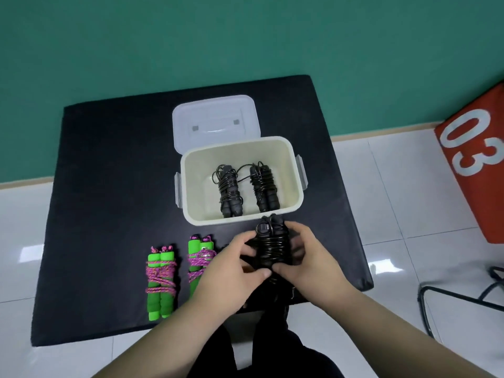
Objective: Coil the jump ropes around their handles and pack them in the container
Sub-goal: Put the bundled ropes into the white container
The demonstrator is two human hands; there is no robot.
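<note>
A black jump rope [270, 242], its cord coiled round both handles, is held just in front of the cream container [191, 165]. My left hand [234, 271] grips its left side and my right hand [311, 257] grips its right side, thumbs meeting on the lower part. Inside the container lie two coiled black ropes, one on the left [228, 190] and one on the right [264, 188]. Two green-handled ropes wound with pink cord lie on the mat, one at the left [161, 279] and one [200, 257] partly behind my left hand.
The container's clear lid [215, 122] lies flat behind it on the black mat [109, 186]. An orange box [474, 159] marked 03 stands at the right on the white tiled floor. A black metal frame [461, 298] is at the lower right.
</note>
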